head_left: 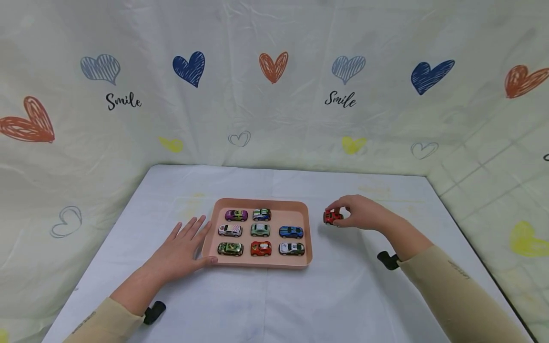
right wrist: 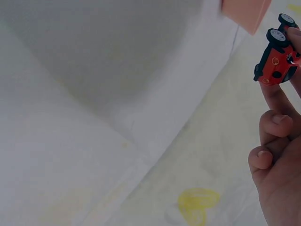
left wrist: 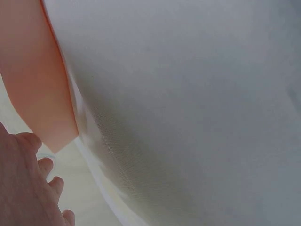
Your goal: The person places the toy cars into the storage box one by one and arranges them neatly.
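Note:
Between thumb and fingers, my right hand [head_left: 362, 213] pinches a red toy car [head_left: 332, 217] just to the right of the pink tray [head_left: 306, 259]. The right wrist view shows this car [right wrist: 277, 61] with its dark wheels turned up. My left hand [head_left: 182, 250] has its fingers spread along the tray's left edge, the thumb at the front left corner. Toy cars stand in rows in the tray: a purple one [head_left: 236, 215] at the back left, a blue one [head_left: 291, 232] at the right, and another red one [head_left: 260, 248] in the front row. The tray's back right spot is bare.
A white cloth covers the table [head_left: 274, 305]. Behind it hangs a pale curtain [head_left: 300, 119] printed with hearts and the word Smile. A black wrist camera mount [head_left: 388, 260] sticks out beneath the right sleeve, another [head_left: 155, 312] beside the left.

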Demonstrator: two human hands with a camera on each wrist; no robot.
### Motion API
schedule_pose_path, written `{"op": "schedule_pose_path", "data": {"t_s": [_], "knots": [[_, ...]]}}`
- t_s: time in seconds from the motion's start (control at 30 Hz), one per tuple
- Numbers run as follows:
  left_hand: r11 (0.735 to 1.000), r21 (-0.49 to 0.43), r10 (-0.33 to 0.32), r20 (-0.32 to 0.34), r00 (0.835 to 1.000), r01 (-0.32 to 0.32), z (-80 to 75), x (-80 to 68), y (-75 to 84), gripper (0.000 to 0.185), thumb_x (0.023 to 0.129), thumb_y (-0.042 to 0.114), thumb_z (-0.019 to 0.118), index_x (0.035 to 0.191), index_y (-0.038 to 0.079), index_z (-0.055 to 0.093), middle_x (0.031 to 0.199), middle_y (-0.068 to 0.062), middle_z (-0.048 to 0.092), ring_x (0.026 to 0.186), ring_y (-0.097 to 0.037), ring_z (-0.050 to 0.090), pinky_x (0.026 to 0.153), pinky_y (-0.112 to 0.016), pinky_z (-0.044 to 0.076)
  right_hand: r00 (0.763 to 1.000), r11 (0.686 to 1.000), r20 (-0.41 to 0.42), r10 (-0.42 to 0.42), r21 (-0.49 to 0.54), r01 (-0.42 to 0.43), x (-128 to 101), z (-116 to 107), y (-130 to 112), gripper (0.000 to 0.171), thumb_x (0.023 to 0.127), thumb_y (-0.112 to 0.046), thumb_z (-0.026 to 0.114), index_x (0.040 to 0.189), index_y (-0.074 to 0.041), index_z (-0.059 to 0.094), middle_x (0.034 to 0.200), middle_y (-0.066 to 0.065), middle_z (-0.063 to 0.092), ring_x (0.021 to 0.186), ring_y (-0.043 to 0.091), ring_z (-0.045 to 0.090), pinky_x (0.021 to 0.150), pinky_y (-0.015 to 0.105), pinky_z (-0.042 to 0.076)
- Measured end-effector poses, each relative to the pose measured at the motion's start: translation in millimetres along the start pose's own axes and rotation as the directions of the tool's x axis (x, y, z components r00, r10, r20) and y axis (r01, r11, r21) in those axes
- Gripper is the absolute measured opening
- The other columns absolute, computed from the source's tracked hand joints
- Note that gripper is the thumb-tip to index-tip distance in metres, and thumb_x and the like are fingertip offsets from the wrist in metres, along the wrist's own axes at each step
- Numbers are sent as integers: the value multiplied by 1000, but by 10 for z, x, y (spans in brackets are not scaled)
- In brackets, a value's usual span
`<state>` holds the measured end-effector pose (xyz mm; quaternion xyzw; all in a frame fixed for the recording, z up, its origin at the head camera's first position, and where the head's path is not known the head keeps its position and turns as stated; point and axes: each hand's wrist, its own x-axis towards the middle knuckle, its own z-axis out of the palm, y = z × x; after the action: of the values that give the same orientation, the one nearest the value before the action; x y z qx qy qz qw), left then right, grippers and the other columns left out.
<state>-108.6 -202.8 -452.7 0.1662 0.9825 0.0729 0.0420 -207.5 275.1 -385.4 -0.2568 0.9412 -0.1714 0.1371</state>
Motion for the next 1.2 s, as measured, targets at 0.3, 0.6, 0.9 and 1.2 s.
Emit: {"op": "schedule_pose_path", "data": {"t_s": [0.3, 0.6, 0.9, 1.2], "knots": [[1000, 9, -7, 14, 1000, 7, -12, 7, 8, 108, 81, 85, 43, 159, 13, 24, 165, -10, 17, 151, -35, 14, 121, -56, 7, 997, 997, 1, -72, -22, 72, 446, 66, -351, 30, 87, -27, 75, 117, -22, 72, 100, -9, 65, 92, 18, 59, 78, 34, 51], [1000, 6, -3, 18, 1000, 3, -30, 7, 22, 105, 83, 81, 49, 158, 12, 25, 165, -12, 18, 150, -35, 15, 121, -56, 8, 996, 995, 34, -82, -53, 84, 730, 122, -611, 30, 88, -29, 75, 117, -22, 72, 104, -7, 66, 98, 20, 60, 86, 37, 52], [1000, 8, -3, 20, 1000, 3, -36, 0, 26, 103, 84, 78, 53, 159, 13, 24, 165, -11, 17, 150, -35, 15, 121, -56, 8, 993, 971, 99, -69, -219, 90, 956, 327, -666, 24, 88, -34, 74, 110, -24, 73, 92, -12, 64, 84, 12, 55, 82, 31, 50], [1000, -7, 10, 6, 1000, -10, -43, -4, 22, 104, 83, 79, 50, 158, 11, 26, 164, -13, 20, 150, -36, 16, 120, -57, 9, 991, 930, 130, -15, -362, 61, 999, 472, -667, 17, 86, -35, 75, 98, -23, 71, 74, -10, 59, 71, 14, 53, 71, 32, 46]]}}
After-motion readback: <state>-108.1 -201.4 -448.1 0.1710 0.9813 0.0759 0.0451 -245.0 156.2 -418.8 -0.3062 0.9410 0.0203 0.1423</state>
